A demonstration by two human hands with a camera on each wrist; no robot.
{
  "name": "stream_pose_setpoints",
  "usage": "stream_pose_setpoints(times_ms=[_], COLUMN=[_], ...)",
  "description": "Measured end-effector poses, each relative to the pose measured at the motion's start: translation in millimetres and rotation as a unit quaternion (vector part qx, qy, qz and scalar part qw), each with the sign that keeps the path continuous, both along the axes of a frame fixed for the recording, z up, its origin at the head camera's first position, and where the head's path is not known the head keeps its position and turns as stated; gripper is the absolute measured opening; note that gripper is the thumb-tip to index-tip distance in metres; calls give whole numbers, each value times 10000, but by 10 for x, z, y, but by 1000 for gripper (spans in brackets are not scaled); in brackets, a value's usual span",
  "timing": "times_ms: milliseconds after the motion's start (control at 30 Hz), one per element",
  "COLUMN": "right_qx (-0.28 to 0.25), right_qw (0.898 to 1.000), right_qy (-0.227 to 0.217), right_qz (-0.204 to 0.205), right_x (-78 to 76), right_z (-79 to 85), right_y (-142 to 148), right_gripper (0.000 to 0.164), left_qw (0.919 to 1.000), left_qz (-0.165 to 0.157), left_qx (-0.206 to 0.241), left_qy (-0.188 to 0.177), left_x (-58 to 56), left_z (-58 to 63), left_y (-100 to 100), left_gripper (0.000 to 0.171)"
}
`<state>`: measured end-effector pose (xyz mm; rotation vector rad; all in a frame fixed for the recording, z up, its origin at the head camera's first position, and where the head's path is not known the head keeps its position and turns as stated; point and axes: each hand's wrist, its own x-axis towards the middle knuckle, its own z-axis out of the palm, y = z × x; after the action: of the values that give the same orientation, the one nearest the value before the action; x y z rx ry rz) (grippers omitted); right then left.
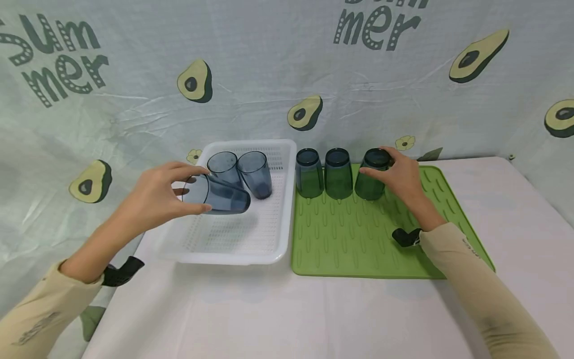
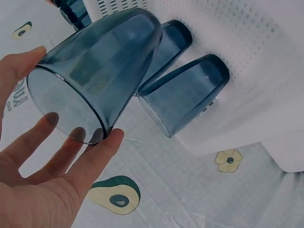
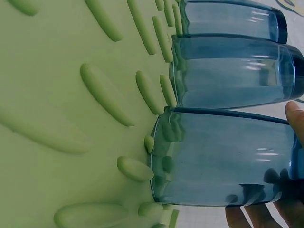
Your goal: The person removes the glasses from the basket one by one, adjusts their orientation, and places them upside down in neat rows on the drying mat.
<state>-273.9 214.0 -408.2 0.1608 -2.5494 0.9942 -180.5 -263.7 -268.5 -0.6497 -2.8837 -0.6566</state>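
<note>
In the head view my left hand (image 1: pixel 163 194) grips a blue glass (image 1: pixel 228 197) near its rim, tipped on its side above the white basket (image 1: pixel 282 249). The left wrist view shows thumb and fingers spread around the rim of this held glass (image 2: pixel 104 61). Behind it, two more blue glasses (image 1: pixel 254 174) lean inside the basket, mouths up. My right hand (image 1: pixel 401 174) holds another glass (image 1: pixel 369 182) by its base; it stands upside down on the green mat (image 1: pixel 341 244). Two upside-down glasses (image 1: pixel 338 174) stand in a row to its left.
The basket and the ridged mat sit side by side on a white-covered table (image 1: pixel 251 319). Right behind them hangs a pale cloth (image 1: pixel 251 75) printed with avocados. The three inverted glasses line the mat's back edge.
</note>
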Motion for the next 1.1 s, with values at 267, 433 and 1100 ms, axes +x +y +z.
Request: stream_pose_setpoints(times_ms=[267, 433, 1100], right_qx=[-38, -70, -183], right_qw=[10000, 9999, 9990], right_qy=[-83, -105, -392], right_qz=[27, 89, -82], right_x=[-4, -3, 7], right_z=[19, 29, -53], right_y=[-29, -48, -58], right_gripper=[75, 74, 75], left_qw=[9963, 9911, 9598], left_qz=[576, 678, 376], left_qx=[608, 1107, 2768], left_qy=[-163, -286, -277], left_x=[71, 76, 87], left_z=[-8, -42, -255], left_y=[-23, -11, 230], left_gripper=[61, 61, 63])
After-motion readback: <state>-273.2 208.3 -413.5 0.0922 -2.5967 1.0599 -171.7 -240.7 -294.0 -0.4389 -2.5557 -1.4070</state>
